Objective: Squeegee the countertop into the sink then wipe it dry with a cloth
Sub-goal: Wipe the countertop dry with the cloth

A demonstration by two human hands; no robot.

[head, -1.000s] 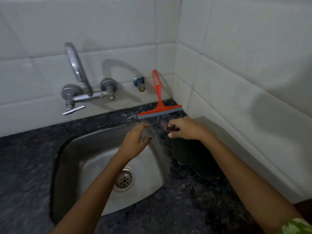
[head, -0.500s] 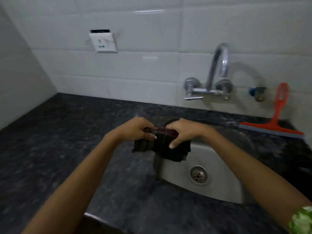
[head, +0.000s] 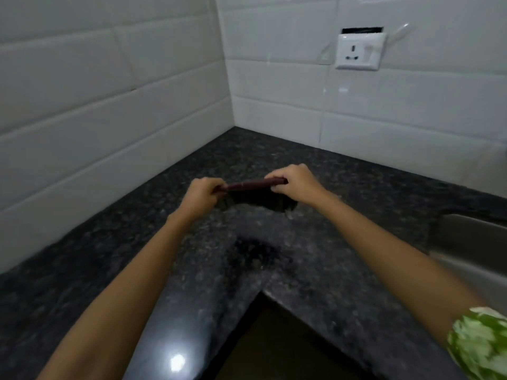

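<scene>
A dark cloth (head: 259,197) with a maroon top edge is stretched between both hands, hanging a little above the black speckled countertop (head: 274,270) near its inner corner. My left hand (head: 201,194) pinches the cloth's left end. At the cloth's right end, my right hand (head: 295,182) grips it. Only the steel sink's (head: 472,242) left rim shows, at the right edge of the view. The squeegee is out of sight.
White tiled walls meet in a corner behind the counter. A white wall socket (head: 358,52) sits high on the right-hand wall. The counter is L-shaped, with a dark inner notch (head: 274,344) at the bottom centre. A ceiling-light glare (head: 177,363) shines on the near counter.
The view swung left from the sink to the counter corner. My right hand lifted the cloth from beside the sink, my left hand joined it, and both carried it left, stretched out.
</scene>
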